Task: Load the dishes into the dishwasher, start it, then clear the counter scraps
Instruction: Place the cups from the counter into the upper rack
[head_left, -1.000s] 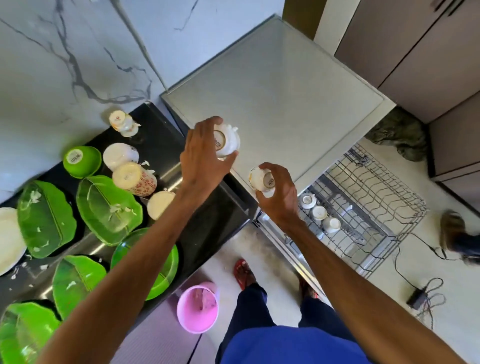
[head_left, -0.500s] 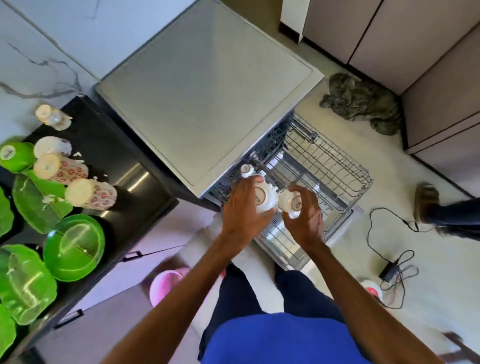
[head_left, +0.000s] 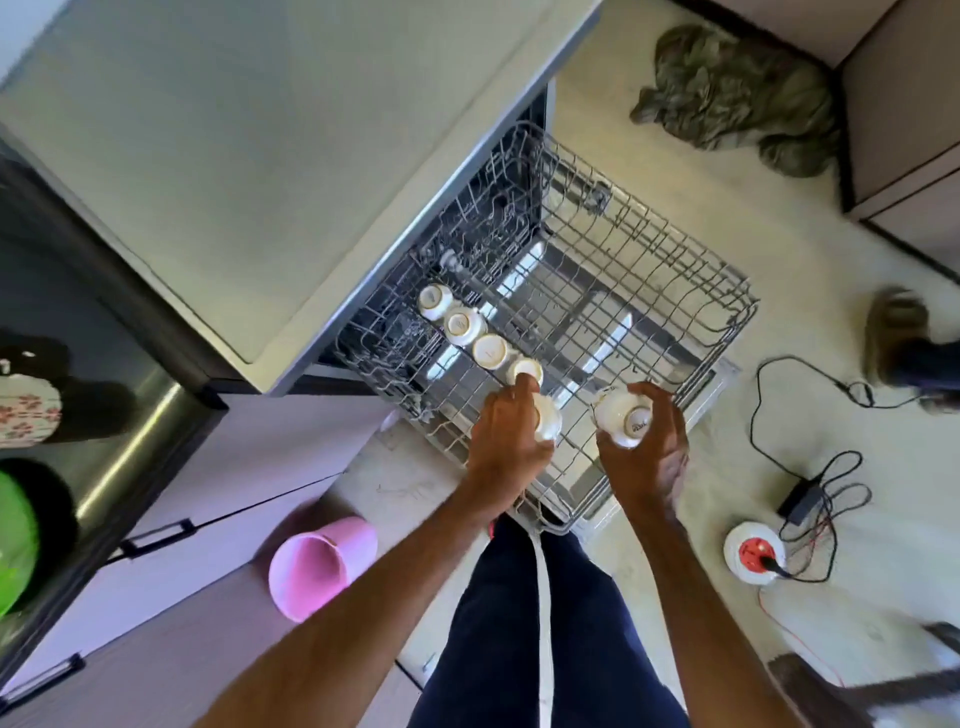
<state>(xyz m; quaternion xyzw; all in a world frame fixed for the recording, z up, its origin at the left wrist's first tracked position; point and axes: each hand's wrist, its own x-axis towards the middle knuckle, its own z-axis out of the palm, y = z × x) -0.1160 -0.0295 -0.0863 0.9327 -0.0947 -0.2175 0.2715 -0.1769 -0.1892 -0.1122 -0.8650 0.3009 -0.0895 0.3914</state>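
The dishwasher's wire rack (head_left: 691, 291) is pulled out over the floor, under the grey dishwasher top (head_left: 270, 145). A row of several white cups (head_left: 462, 326) sits upside down along the rack's left side. My left hand (head_left: 506, 441) grips a white cup (head_left: 548, 418) low at the near end of that row, right beside the last cup (head_left: 525, 370). My right hand (head_left: 644, 457) holds another white cup (head_left: 623, 418), bottom up, just above the rack's near edge.
A dark counter (head_left: 104, 395) at left carries a floral mug (head_left: 26, 410) and a green plate (head_left: 15, 540). A pink bucket (head_left: 317, 566) lies on the floor. Cables and a white socket (head_left: 753, 556) lie at right, a crumpled cloth (head_left: 727, 98) beyond, another person's foot (head_left: 904, 338) far right.
Both hands carried their cups from the counter over to the pulled-out rack and lowered. My left hand now sets its cup down at the row's end; the view tilted toward the rack.
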